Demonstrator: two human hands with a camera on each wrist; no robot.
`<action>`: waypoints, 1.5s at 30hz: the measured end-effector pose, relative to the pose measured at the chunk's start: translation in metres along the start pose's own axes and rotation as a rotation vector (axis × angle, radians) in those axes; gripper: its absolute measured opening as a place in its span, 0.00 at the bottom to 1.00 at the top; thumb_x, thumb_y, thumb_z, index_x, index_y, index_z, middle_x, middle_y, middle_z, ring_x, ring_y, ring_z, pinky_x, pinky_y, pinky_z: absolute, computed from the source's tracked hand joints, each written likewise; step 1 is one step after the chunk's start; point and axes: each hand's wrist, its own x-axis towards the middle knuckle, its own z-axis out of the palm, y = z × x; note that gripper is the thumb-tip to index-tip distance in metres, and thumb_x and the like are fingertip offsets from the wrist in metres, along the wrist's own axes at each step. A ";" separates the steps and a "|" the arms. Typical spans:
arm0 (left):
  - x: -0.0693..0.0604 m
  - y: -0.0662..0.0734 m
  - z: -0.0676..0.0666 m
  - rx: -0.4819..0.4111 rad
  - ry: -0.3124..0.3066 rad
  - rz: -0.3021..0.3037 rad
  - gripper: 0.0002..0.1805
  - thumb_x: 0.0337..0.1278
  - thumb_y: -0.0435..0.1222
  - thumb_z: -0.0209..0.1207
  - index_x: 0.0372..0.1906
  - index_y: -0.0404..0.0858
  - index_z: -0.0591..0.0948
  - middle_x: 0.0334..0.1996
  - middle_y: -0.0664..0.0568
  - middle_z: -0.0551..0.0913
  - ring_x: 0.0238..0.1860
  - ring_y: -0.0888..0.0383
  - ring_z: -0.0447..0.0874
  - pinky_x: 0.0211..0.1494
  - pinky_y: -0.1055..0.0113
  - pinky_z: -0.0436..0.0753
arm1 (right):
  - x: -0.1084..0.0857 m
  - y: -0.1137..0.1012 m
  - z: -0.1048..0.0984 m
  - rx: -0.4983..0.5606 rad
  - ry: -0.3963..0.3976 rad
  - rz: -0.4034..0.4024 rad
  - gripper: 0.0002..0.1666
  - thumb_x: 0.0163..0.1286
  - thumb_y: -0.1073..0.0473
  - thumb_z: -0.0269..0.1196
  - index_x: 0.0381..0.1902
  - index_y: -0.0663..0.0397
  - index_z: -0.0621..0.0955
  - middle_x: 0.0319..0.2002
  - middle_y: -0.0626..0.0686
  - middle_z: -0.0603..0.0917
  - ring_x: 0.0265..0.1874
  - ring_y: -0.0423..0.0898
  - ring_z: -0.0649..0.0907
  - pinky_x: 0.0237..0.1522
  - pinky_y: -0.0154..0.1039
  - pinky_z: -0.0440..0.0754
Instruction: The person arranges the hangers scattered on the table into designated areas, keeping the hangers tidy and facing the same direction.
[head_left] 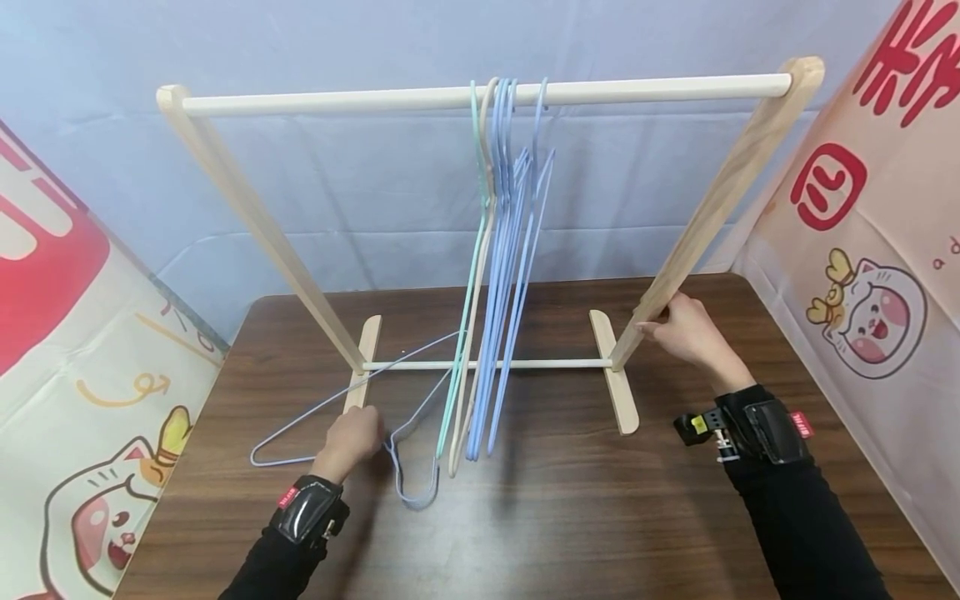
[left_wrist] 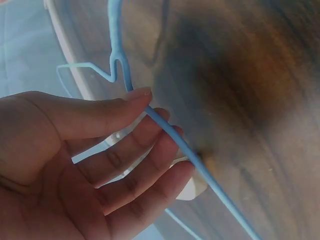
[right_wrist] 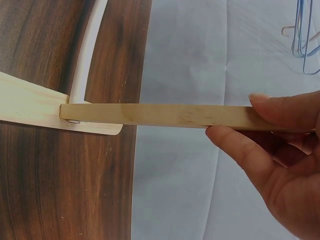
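Note:
A light-blue clothes hanger [head_left: 414, 502] is off the rail at the left, its hook pointing toward the front of the table. My left hand [head_left: 352, 433] pinches it; in the left wrist view the thumb and fingertips hold one arm of the hanger [left_wrist: 200, 166], just beside its neck. On the right, my right hand [head_left: 690, 333] grips the lower part of the wooden rack's right post [head_left: 723, 196]. The right wrist view shows thumb and fingers on either side of that post [right_wrist: 165, 115]. From the top rail [head_left: 300, 102] hang a mint-green hanger [head_left: 472, 275], a beige one and several blue ones.
The rack stands on a brown wooden table [head_left: 570, 517] on two wooden feet [head_left: 618, 383], joined by a low crossbar [head_left: 562, 363]. Behind it hangs a pale blue cloth [head_left: 637, 183]. Printed cloths border the table left and right.

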 end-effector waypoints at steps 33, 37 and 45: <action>-0.005 0.006 -0.064 -0.051 0.075 0.028 0.07 0.44 0.29 0.60 0.33 0.36 0.83 0.29 0.43 0.82 0.27 0.47 0.78 0.29 0.55 0.76 | -0.001 -0.002 0.000 -0.004 0.003 -0.002 0.22 0.61 0.66 0.59 0.50 0.73 0.67 0.41 0.71 0.74 0.37 0.61 0.79 0.31 0.45 0.77; -0.004 0.007 -0.070 -0.047 0.079 0.019 0.07 0.46 0.29 0.59 0.34 0.35 0.82 0.28 0.42 0.82 0.25 0.49 0.77 0.27 0.58 0.75 | -0.001 -0.002 0.000 -0.002 0.008 -0.003 0.22 0.61 0.66 0.59 0.50 0.73 0.67 0.41 0.72 0.74 0.37 0.62 0.79 0.31 0.45 0.77; -0.005 0.010 -0.081 -0.060 0.113 0.018 0.05 0.50 0.29 0.56 0.31 0.33 0.80 0.21 0.44 0.78 0.20 0.51 0.74 0.22 0.60 0.72 | -0.001 -0.001 0.000 0.005 0.007 0.003 0.22 0.61 0.67 0.59 0.51 0.73 0.67 0.42 0.72 0.74 0.38 0.63 0.79 0.32 0.46 0.78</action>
